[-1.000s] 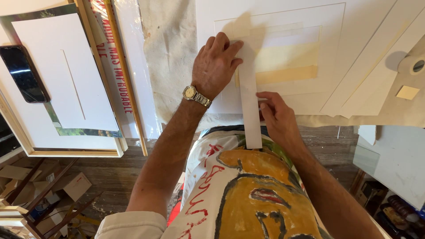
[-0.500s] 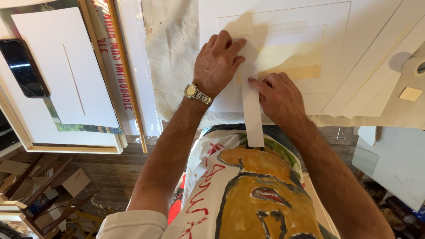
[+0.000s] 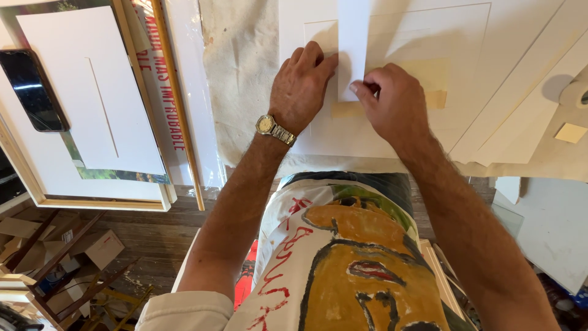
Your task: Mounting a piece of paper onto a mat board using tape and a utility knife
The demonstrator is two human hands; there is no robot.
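apron: paint-daubed cloth [image 3: 343, 263] fills the bottom of the view, closest to the camera, hides the bench edge right in front

left hand [image 3: 300, 92]: flat, palm down on the white mat board [image 3: 318, 138], fingers spread and pressing, not gripping anything; watch [image 3: 274, 129] on the wrist

right hand [image 3: 392, 101]: fingertips pinched on the lower end of the paper strip [image 3: 353, 43], holding it against the board

strip: lies upright across the board between the two hands, running up out of the top of the frame

handling: looks like thin, light, floppy paper or card, would crease easily I reckon; best taken by the bottom edge with fingertips, like it is now, flat hand keeping the board from sliding

tape: tan band [image 3: 422, 76] under the strip, partly covered by the right hand

further out: more boards stacked right, tape roll [image 3: 577, 93] at the edge, phone [image 3: 32, 91] far left on a framed sheet [image 3: 92, 104]

hard to tell: strip's top end is cut off; can't see whether it's stuck down or loose; what's under the right palm is hidden
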